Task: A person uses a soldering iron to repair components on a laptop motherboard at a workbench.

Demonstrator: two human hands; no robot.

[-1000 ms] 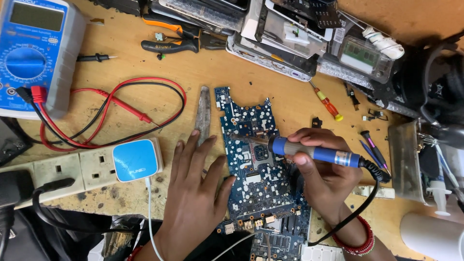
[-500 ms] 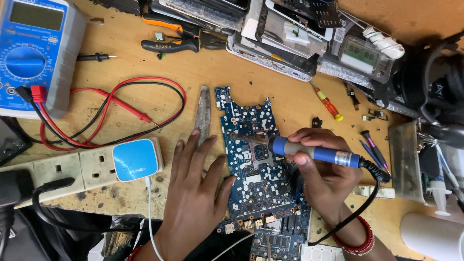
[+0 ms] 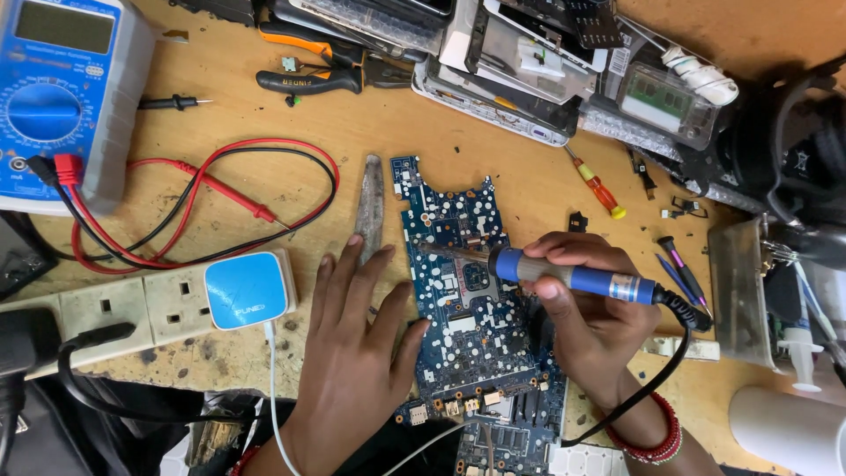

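Soldering iron (image 3: 573, 280) gripped in right hand (image 3: 590, 322), long axis horizontal, tip pointing left onto circuit board (image 3: 467, 308); left hand (image 3: 352, 361) fingers spread flat, bracing board's left edge.

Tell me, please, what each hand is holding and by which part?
The right hand grips the soldering iron by its blue handle; the left hand holds nothing, resting flat beside the circuit board.

An electronics repair workshop: a scuffed wooden surface (image 3: 264, 79) crowded with a blue multimeter (image 3: 62, 88) and its red and black leads (image 3: 220, 189), pliers (image 3: 317, 75), a small screwdriver (image 3: 597, 187), a circuit board (image 3: 467, 291), a soldering iron (image 3: 564, 275) and stacked, dismantled device parts (image 3: 520, 62).
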